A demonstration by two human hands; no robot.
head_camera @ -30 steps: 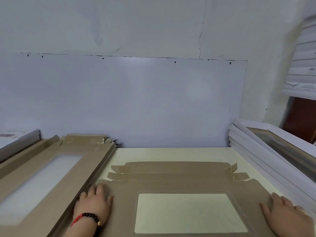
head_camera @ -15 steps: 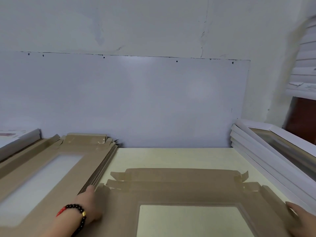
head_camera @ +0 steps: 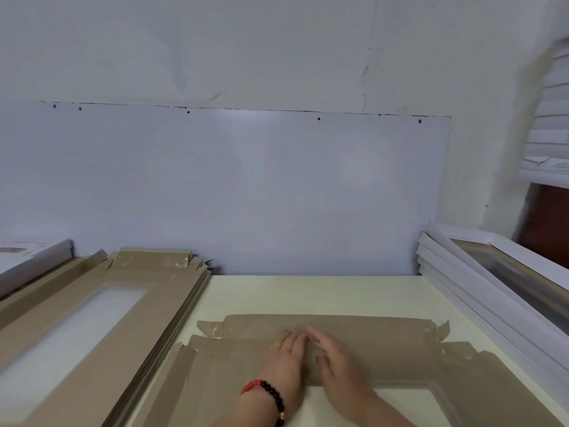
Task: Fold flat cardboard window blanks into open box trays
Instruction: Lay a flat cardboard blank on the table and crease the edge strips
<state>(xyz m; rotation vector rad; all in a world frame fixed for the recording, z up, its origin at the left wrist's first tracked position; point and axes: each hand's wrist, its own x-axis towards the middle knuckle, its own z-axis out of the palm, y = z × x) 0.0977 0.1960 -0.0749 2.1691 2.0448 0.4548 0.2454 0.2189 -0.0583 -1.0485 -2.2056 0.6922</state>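
Tabletop (head_camera: 308,294): blank (head_camera: 385,349) cut off below.

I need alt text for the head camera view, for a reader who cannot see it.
Two hands, left and right, press flat side by side on the far flap of a brown cardboard window blank lying on a pale table. A stack of brown blanks lies at left, white boxes at right.

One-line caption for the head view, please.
Both hands, left hand and right hand, press flat on the far flap of a brown window blank beside a stack of blanks.
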